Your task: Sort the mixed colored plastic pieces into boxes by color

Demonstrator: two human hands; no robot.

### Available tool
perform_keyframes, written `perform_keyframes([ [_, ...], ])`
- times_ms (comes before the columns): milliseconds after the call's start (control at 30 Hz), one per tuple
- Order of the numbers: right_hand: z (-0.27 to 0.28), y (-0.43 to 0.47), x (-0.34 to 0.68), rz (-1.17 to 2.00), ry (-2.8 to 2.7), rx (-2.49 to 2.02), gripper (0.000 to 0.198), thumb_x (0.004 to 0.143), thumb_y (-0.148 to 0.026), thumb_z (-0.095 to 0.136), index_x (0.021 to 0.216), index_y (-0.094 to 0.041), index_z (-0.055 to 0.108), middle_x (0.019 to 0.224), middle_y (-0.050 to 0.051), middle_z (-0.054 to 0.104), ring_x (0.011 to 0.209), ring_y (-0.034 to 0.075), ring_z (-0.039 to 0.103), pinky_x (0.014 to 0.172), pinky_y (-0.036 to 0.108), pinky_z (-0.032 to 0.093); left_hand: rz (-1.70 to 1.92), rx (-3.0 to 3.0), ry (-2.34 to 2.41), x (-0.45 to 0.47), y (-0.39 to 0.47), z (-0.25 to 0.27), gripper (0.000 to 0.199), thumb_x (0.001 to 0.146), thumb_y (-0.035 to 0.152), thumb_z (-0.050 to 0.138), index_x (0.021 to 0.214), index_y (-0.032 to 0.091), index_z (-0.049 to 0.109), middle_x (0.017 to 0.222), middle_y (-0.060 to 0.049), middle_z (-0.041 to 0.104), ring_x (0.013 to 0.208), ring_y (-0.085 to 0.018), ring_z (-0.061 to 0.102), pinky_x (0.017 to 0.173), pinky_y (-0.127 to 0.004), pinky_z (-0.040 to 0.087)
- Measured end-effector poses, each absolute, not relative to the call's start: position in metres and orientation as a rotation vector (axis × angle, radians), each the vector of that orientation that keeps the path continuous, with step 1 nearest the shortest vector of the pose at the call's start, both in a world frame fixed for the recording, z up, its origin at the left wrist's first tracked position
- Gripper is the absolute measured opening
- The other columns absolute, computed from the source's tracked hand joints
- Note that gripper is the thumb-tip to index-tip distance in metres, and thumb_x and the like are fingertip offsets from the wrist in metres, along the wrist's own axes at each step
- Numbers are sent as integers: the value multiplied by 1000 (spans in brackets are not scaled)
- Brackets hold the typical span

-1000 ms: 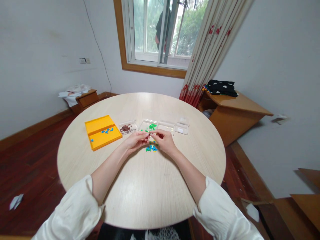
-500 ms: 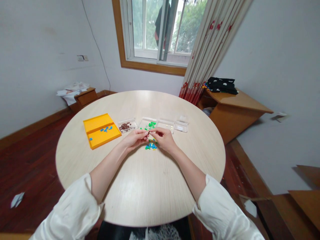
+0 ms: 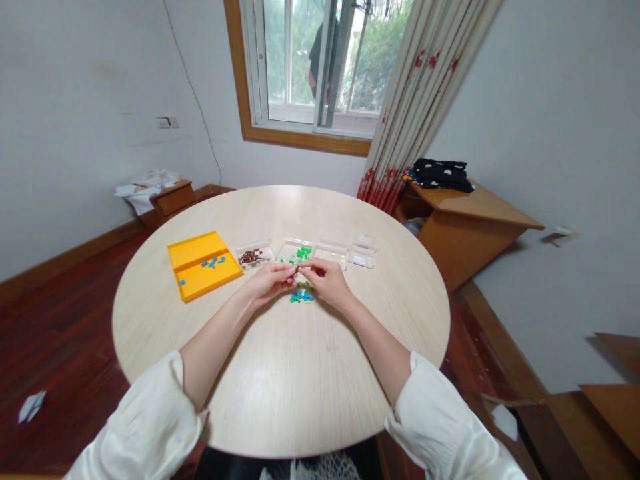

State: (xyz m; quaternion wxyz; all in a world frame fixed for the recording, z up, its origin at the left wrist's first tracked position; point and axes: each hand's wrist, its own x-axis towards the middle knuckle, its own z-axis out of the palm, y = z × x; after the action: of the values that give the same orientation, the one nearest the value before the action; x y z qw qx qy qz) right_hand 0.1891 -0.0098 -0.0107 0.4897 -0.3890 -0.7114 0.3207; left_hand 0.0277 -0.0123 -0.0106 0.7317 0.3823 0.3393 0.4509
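My left hand (image 3: 273,282) and my right hand (image 3: 327,280) meet over the middle of the table, fingertips pinched together. Between them is a tiny dark brown piece (image 3: 297,269), like a small building brick; its exact shape is too small to make out. Just below the hands lies a loose pile of blue, green and yellow bricks (image 3: 301,296). Behind the fingers, a clear tray (image 3: 296,243) holds green bricks (image 3: 303,253). Left of it, another clear tray (image 3: 270,250) contains brown bricks (image 3: 250,257).
An open yellow case (image 3: 197,248) with several blue bricks (image 3: 213,262) lies at the left on the round table (image 3: 300,373). Right of the green bricks stand a clear tray with a few pale pieces (image 3: 330,249) and a small lidded clear box (image 3: 362,257).
Both hands stay pinched together around the small brown piece, with hardly any finger movement. The whole view has shifted slightly, so the table sits a little lower.
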Motion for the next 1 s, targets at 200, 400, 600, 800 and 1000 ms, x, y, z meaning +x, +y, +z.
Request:
perform_keyframes([
  [200,-13,-11,191,676,-1828,-959,22,78,-25,56,85,-14,73,60,0,58,51,8,39,52,20,31,1050,814,769,29,-10,-11,14,64,17,76,67,6,67,61,-3,60,54,-6,51,60,-21,49],
  [400,-15,-11,192,534,-1873,-1001,20,80,-23,55,86,-16,73,58,-1,58,51,8,40,54,20,32,1079,867,825,29,-11,-10,24,56,25,82,66,7,69,61,-3,60,56,-7,50,63,-24,49],
  [600,-15,-11,192,509,-1861,-1014,20,80,-25,56,84,-14,73,57,-1,56,50,8,41,54,20,32,1080,929,876,30,-12,-10,31,48,30,84,64,8,69,56,0,57,53,-6,47,63,-25,48],
  [800,-15,-11,191,527,-1860,-1010,22,80,-27,55,85,-15,72,57,-1,56,50,8,40,53,21,33,1095,939,877,32,-13,-10,30,47,30,84,62,10,68,53,1,56,51,-6,47,61,-25,49],
  [1000,-16,-10,191,565,-1823,-1032,28,79,-29,56,97,-15,71,50,-4,47,48,8,36,53,21,32,1145,824,862,32,-12,-8,19,54,19,81,62,8,67,58,-2,60,53,-7,51,59,-22,50],
])
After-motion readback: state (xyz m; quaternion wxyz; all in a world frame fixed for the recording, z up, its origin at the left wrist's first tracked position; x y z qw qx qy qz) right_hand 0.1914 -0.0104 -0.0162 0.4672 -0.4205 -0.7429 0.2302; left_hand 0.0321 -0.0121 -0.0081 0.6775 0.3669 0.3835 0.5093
